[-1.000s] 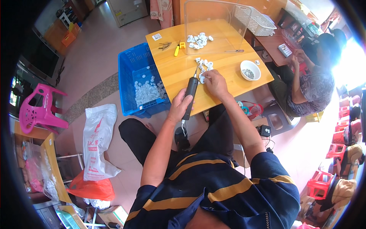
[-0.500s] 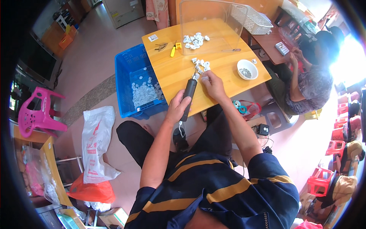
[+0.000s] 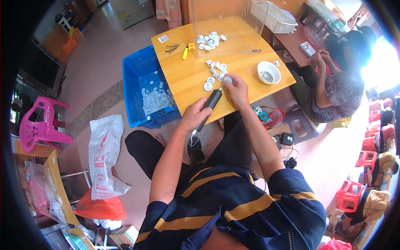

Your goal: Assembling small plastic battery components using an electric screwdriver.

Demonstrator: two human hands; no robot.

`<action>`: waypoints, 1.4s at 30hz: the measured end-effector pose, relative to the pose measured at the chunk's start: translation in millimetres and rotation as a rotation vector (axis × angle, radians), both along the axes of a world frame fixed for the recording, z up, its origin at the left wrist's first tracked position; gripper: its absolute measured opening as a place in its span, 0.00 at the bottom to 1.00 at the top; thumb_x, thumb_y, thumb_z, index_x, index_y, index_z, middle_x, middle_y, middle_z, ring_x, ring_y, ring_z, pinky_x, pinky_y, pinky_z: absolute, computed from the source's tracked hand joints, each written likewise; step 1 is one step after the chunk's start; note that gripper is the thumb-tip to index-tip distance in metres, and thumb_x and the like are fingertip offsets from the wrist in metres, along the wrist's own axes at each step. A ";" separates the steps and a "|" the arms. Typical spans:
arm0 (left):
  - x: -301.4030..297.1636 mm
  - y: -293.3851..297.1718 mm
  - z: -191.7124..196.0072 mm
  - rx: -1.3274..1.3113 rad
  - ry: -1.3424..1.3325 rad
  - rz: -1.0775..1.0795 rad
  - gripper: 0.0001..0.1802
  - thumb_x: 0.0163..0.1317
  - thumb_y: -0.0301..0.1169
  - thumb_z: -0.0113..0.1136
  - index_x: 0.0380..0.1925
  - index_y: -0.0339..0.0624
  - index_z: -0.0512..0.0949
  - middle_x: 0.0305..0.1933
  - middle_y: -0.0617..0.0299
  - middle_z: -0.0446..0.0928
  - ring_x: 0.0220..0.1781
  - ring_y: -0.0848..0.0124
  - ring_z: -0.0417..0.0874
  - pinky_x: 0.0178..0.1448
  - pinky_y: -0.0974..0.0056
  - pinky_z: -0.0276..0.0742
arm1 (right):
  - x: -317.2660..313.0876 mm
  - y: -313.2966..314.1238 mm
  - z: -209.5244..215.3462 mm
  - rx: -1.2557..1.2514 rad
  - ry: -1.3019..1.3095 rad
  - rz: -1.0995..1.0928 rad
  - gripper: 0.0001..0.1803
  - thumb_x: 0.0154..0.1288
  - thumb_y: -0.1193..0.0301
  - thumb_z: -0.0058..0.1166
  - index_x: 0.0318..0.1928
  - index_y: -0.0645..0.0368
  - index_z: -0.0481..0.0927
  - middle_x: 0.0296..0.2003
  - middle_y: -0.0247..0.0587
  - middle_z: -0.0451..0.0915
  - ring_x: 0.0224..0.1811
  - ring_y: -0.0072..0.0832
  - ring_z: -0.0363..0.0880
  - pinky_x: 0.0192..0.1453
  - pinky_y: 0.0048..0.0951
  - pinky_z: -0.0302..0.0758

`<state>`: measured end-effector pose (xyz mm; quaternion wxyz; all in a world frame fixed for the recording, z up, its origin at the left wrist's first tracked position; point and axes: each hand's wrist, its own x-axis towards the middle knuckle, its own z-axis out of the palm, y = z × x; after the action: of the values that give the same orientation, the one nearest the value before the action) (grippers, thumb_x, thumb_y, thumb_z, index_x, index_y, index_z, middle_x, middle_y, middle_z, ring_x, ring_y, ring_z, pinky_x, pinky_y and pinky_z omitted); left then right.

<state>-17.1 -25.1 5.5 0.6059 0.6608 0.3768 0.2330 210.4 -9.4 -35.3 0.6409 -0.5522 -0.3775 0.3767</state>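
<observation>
Head view, left to right. White plastic sack [image 3: 104, 156] with red printing lies on the floor at lower left; orange bag [image 3: 100, 208] below it. Blue crate [image 3: 143, 93] of small white parts stands left of the wooden table [image 3: 196, 79]. Small white label [image 3: 163, 38] at the table's upper-left corner. Left hand [image 3: 193, 116], fingers wrapped around a black electric screwdriver [image 3: 209, 104], centre frame. Right hand [image 3: 236, 88] pinches a white disc part [image 3: 227, 79] at the driver tip. Part looks light, rigid, likely slippery; best gripped by its rim. White bowl [image 3: 268, 71] at right.
</observation>
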 end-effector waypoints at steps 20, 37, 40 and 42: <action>2.1 -0.4 0.3 0.034 0.009 -0.009 0.23 0.65 0.33 0.55 0.58 0.35 0.74 0.34 0.63 0.78 0.31 0.76 0.76 0.35 0.69 0.73 | -0.9 2.0 -9.1 0.010 -0.078 -0.058 0.13 0.67 0.77 0.60 0.51 0.62 0.83 0.39 0.30 0.85 0.37 0.16 0.80 0.43 0.20 0.79; 1.2 -0.3 0.4 0.003 0.063 0.018 0.24 0.61 0.38 0.58 0.55 0.37 0.77 0.34 0.55 0.82 0.36 0.67 0.83 0.44 0.62 0.78 | -6.7 -2.9 -3.7 0.051 -0.119 -0.110 0.11 0.66 0.77 0.61 0.48 0.61 0.85 0.34 0.28 0.84 0.33 0.13 0.78 0.39 0.19 0.77; 2.2 -0.1 0.5 0.011 0.062 0.016 0.24 0.61 0.38 0.58 0.55 0.37 0.77 0.34 0.55 0.82 0.36 0.67 0.83 0.44 0.62 0.78 | -5.0 -1.5 -7.4 0.056 -0.136 -0.115 0.10 0.66 0.77 0.62 0.48 0.61 0.85 0.33 0.28 0.84 0.32 0.13 0.78 0.38 0.18 0.76; 2.8 -0.3 0.7 -0.006 0.050 0.017 0.24 0.61 0.38 0.58 0.55 0.37 0.77 0.34 0.57 0.82 0.35 0.69 0.82 0.42 0.63 0.77 | -3.3 -0.6 -10.1 0.061 -0.134 -0.111 0.10 0.66 0.77 0.62 0.47 0.61 0.85 0.32 0.27 0.84 0.32 0.13 0.77 0.38 0.18 0.76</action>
<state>-14.3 -25.4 6.2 0.5963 0.6612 0.3983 0.2203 207.1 -10.0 -45.4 0.6506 -0.5762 -0.3999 0.2911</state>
